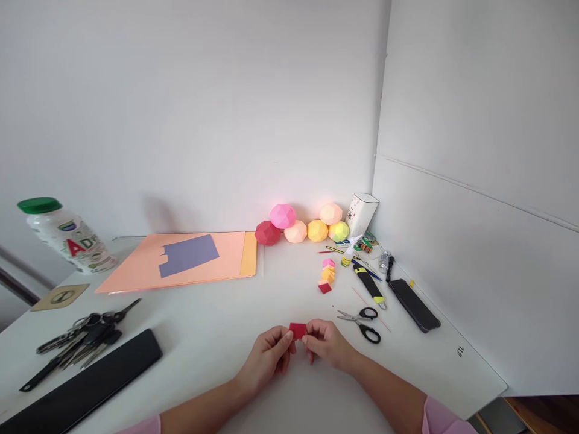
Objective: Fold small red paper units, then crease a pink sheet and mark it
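A small red paper square [298, 330] is held up over the table between my two hands. My left hand [271, 352] pinches its left edge between thumb and fingers. On the other side, my right hand [329, 343] grips the right edge in the same way. Black-handled scissors [364, 322] lie just right of my right hand, blades towards the left. Beyond my hands sits a small row of coloured paper pieces [327, 274], pink, yellow, orange and red.
Faceted paper balls [295, 231] line the wall. A utility knife [370, 286], glue bottle [348, 253] and black phone [414, 304] lie right. Left are paper sheets [136, 268], a white bottle [72, 241], keys [90, 337] and a long black object [90, 389].
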Demonstrator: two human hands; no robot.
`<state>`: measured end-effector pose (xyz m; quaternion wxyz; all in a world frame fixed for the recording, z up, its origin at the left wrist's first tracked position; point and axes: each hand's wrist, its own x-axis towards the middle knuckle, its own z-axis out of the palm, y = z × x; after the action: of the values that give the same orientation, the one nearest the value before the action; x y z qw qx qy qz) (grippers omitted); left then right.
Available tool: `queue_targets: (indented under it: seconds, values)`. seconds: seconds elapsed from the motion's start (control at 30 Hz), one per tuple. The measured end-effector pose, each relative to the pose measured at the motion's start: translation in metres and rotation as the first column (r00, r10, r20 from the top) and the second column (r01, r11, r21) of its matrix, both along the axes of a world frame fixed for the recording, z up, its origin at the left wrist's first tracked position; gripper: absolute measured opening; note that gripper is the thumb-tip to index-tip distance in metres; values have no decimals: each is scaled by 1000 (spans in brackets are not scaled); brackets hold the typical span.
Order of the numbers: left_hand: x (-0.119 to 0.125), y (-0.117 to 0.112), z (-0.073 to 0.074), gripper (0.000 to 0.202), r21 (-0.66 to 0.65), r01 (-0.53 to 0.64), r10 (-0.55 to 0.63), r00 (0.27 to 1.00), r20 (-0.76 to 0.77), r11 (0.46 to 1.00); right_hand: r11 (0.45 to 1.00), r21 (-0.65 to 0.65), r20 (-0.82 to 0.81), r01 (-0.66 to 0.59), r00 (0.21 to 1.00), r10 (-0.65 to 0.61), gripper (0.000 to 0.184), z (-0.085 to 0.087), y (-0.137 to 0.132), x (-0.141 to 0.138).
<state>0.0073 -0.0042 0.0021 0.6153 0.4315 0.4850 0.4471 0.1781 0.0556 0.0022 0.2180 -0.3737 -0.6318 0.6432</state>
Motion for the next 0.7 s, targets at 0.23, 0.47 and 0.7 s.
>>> queue_targets:
  seconds: [0.23, 0.47, 0.7]
  values:
    - [0, 0, 8, 47, -13, -25, 25, 1000, 3, 1000, 999, 31, -9, 14, 1000, -14, 19, 0, -1, 0]
    - [0, 0, 9, 43, -26, -70, 71, 997, 35, 997, 997, 46, -6, 59, 998, -59, 21, -1, -4, 0]
    - [0, 1, 4, 41, -11, -57, 58, 997, 57, 998, 993, 66, -160, 93, 984, -82, 26, -1, -5, -3]
